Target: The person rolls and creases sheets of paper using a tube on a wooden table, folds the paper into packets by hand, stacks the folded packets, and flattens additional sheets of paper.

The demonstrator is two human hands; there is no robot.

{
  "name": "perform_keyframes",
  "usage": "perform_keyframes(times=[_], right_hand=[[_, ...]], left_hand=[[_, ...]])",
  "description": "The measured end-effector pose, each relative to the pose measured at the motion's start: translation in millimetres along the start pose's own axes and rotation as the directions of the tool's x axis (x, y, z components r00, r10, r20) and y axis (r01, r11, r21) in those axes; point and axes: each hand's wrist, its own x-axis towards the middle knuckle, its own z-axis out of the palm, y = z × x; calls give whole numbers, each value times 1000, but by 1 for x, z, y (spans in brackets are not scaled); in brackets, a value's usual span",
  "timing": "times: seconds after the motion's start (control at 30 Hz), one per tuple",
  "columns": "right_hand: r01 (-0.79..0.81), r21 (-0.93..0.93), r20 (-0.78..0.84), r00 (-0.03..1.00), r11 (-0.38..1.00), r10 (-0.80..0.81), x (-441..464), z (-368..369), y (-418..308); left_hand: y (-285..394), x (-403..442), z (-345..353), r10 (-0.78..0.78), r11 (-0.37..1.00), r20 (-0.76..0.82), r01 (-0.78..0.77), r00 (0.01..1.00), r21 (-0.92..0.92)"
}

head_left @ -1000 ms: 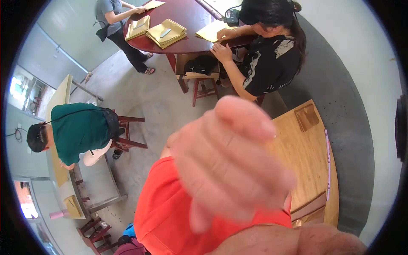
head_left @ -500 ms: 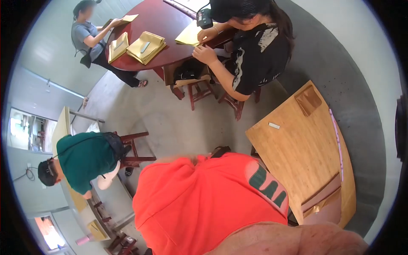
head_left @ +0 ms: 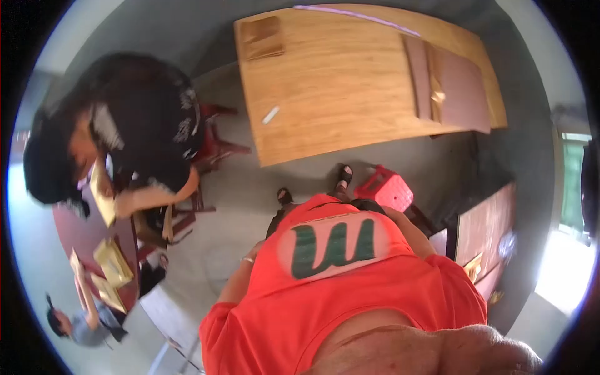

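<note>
Both my arms hang down beside my red shirt. My left hand (head_left: 255,249), just past a pale band at the wrist, shows only in part beside my leg, its fingers hidden. The right forearm (head_left: 412,232) reaches down on the other side; its hand is hidden or too unclear to make out. Ahead stands a wooden table (head_left: 331,81). On it lie a folded brown paper piece (head_left: 262,37), a small whitish bar (head_left: 270,115), and large brown sheets (head_left: 462,90) with a shiny golden-brown strip (head_left: 435,81) across them. A pinkish-purple strip (head_left: 356,17) runs along the far edge.
A red plastic stool (head_left: 390,190) stands near my feet. At right is a brown wooden surface (head_left: 484,225) with a yellow item (head_left: 473,267). At left, a person in black (head_left: 137,112) sits by a dark red table (head_left: 128,231) bearing yellow paper stacks (head_left: 113,262); another person (head_left: 90,328) is beyond.
My view has swung to the right. The wooden table now lies ahead, and the dark red table and people have shifted left. My forearms and the red stool have come into view.
</note>
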Motion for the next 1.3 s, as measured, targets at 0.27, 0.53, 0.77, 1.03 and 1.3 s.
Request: perform_keyframes(times=[0.27,0.53,0.77,1.03,1.3], right_hand=[[169,295,-18,985,940,-171,51,-58,81],[193,-496,-242,906,847,-348,139,-202,161],[209,675,-489,844,707,218,236,-265,206],[70,351,-385,920,934,76,212,-263,140],[-22,315,-10,1000,949,26,164,-211,81]], left_hand=[[106,66,40,-46,920,-122,89,991,381],[240,147,149,106,743,-275,107,956,660],[240,162,148,189,806,-218,-25,957,591],[323,224,46,413,601,-452,136,791,787],[406,300,-44,451,684,-681,267,577,679]])
